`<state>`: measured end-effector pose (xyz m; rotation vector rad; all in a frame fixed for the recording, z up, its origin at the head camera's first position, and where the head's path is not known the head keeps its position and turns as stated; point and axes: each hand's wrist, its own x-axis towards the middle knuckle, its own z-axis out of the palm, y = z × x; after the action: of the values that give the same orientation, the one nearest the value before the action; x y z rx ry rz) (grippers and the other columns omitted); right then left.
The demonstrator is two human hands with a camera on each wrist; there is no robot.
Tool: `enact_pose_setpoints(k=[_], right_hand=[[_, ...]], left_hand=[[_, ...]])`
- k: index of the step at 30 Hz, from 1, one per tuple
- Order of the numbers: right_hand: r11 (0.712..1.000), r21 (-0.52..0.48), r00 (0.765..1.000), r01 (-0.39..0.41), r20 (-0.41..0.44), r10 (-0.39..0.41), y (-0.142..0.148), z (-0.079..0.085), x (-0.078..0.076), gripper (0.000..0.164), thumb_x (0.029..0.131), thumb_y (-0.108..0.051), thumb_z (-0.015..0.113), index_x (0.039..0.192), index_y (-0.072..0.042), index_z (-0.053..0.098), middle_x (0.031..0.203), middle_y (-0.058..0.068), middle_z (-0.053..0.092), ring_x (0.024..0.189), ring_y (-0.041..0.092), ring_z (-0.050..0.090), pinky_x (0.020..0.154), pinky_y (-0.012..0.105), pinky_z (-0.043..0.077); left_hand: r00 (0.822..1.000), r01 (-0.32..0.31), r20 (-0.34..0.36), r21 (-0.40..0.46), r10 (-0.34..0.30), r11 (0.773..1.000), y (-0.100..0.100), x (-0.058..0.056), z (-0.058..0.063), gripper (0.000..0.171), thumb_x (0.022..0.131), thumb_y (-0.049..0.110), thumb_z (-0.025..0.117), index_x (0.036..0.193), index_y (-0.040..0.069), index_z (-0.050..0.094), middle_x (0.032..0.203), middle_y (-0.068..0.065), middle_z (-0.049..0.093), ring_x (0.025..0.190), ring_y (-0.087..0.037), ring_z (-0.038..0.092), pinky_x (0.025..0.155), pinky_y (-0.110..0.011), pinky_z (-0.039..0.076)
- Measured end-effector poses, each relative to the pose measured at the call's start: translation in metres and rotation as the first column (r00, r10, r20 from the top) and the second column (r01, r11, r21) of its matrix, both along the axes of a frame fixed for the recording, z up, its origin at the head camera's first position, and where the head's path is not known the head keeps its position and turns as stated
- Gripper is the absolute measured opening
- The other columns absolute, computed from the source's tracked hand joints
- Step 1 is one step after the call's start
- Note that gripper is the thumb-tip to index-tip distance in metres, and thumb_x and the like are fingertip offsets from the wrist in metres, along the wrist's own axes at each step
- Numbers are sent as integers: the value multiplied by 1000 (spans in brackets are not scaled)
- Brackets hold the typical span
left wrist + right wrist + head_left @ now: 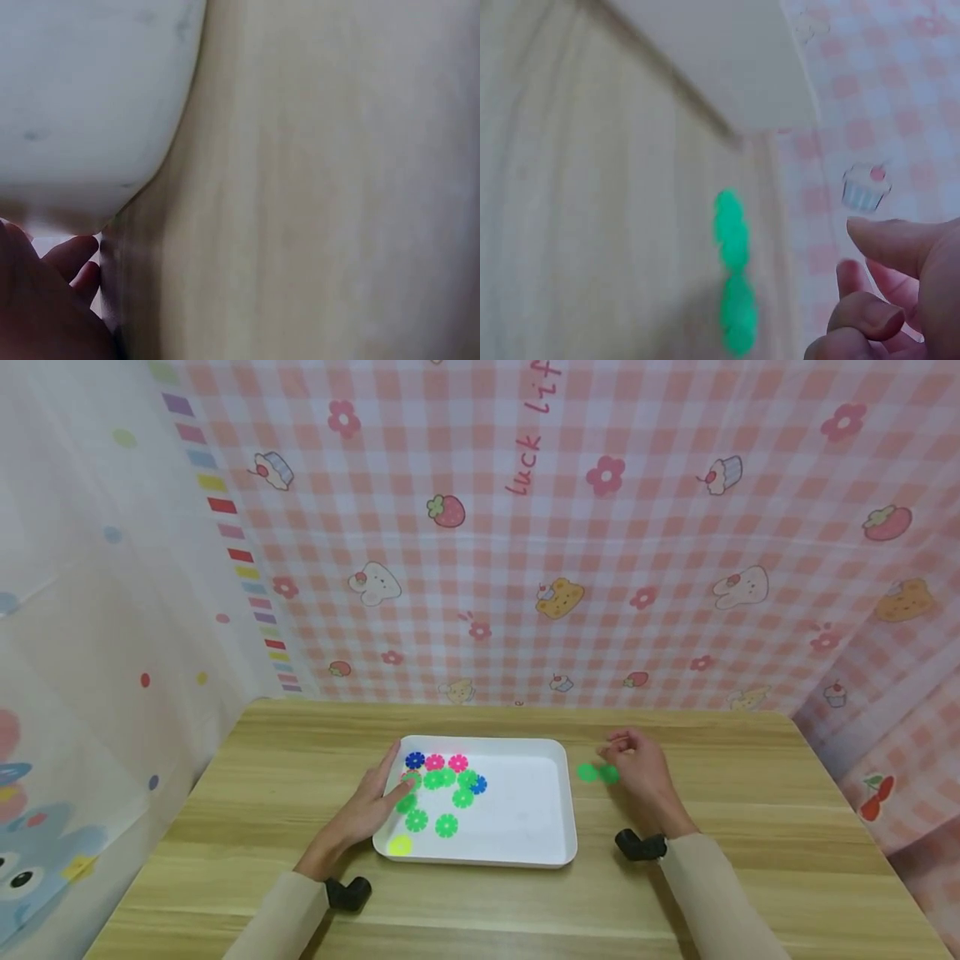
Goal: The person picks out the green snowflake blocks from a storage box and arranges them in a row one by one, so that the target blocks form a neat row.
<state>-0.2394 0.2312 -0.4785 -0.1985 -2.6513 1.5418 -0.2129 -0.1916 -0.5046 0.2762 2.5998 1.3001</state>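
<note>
A white rectangular tray [517, 810] sits on the table with several toothed plastic discs gathered in its left part. My left hand [375, 795] grips the tray's left side, thumb over the rim among the discs. Green discs [446, 825] are the most numerous; pink discs [458, 763], blue discs [415, 761] and a yellow disc [401, 845] lie with them. To the tray's right, two green discs [732, 231] lie end to end on the wood. Above and beside them hovers my right hand [639, 768], fingers loosely bent, thumb apart from the fingertips, nothing visible between them.
The wooden table [300, 752] reaches back to a pink checked cloth [510, 635] hanging behind it. A pale cloth [150, 610] hangs at the left. Black wrist mounts [348, 894] sit on both forearms.
</note>
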Motion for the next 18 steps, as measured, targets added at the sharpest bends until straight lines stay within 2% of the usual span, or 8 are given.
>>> enact_pose_setpoints(k=[4, 6, 9, 11, 15, 18], right_hand=[[995, -11, 995, -97, -14, 97, -16, 14, -5, 23, 92, -14, 67, 109, 1, 63, 93, 8, 64, 84, 17, 56, 72, 25, 45], [985, -14, 985, -173, -1, 173, -26, 22, -8, 21, 93, -15, 67, 106, 1, 64, 95, 10, 65, 86, 19, 57, 76, 28, 46], [956, -21, 955, -291, 59, 292, -44, 31, -12, 18, 95, -16, 66, 104, -1, 65, 98, 11, 68, 86, 20, 57, 74, 29, 45], [936, -38, 929, -351, 111, 353, -57, 37, -14, 17, 95, -18, 66, 102, -3, 66, 98, 14, 67, 76, 19, 54, 65, 28, 45], [906, -60, 886, -419, 190, 422, -82, 45, -16, 15, 94, -20, 68, 103, -8, 67, 93, 18, 62, 59, 16, 47, 53, 26, 39], [882, -52, 858, -469, 209, 469, -96, 46, -17, 14, 94, -20, 68, 102, -9, 67, 91, 20, 62, 55, 15, 46, 52, 28, 39]], left_hand=[[1000, 0, -7, 8, 0, 1000, 0, 0, -1, 77, 104, 46, 45, 161, 22, -2, 167, -9, 3, 151, -42, -7, 117, -66, -4], [1000, -1, -5, 14, 1, 1000, 0, 0, 0, 77, 104, 45, 45, 161, 22, -1, 167, -9, 3, 151, -41, -5, 117, -66, -2], [1000, -2, 0, 20, 2, 1000, 0, 0, 0, 76, 104, 44, 44, 161, 21, -1, 167, -10, 3, 151, -41, -4, 116, -67, 0], [1000, -4, 5, 27, 4, 1000, 0, 0, 0, 75, 105, 43, 43, 161, 22, -1, 167, -10, 3, 151, -41, -4, 116, -67, 0], [1000, -11, -3, 37, 11, 999, 0, 0, 1, 70, 107, 39, 40, 161, 20, 1, 167, -12, 4, 151, -42, -4, 117, -65, -2], [1000, -4, -13, 43, 5, 999, 0, 0, 1, 64, 109, 31, 35, 161, 17, 1, 167, -11, 3, 151, -40, -5, 118, -62, -5]])
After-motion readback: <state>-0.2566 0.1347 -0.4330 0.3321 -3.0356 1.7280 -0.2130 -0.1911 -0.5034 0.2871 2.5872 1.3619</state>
